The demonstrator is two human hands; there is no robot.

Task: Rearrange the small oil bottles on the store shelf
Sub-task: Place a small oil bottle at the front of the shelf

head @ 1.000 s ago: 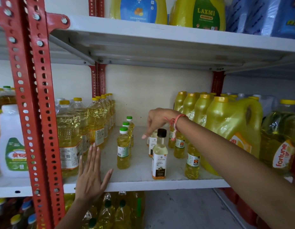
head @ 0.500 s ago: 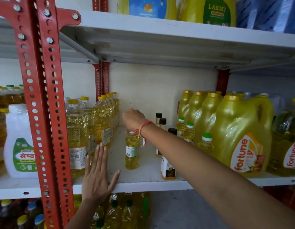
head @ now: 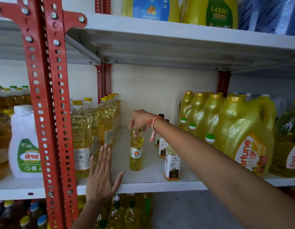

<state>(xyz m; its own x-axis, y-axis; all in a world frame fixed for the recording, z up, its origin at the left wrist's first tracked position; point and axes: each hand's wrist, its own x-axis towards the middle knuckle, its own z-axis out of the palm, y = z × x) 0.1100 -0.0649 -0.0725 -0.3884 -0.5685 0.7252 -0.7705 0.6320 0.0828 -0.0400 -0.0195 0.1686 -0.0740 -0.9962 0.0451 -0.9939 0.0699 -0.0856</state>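
Oil bottles (head: 136, 151) stood part-sorted on the shelf (head: 153, 185): one, mid-shelf, was pinched at its cap by the right hand (head: 140, 120), the left hand (head: 102, 176) lay flat and spread on the edge, and green-capped bottles (head: 192, 128) beside the jugs (head: 241, 138) seemingly remained.

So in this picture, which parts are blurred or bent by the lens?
Head view: wide-angle lens bends the red perforated steel upright and white shelf edge; right hand slightly soft on the small yellow oil bottle; lower shelf dim.
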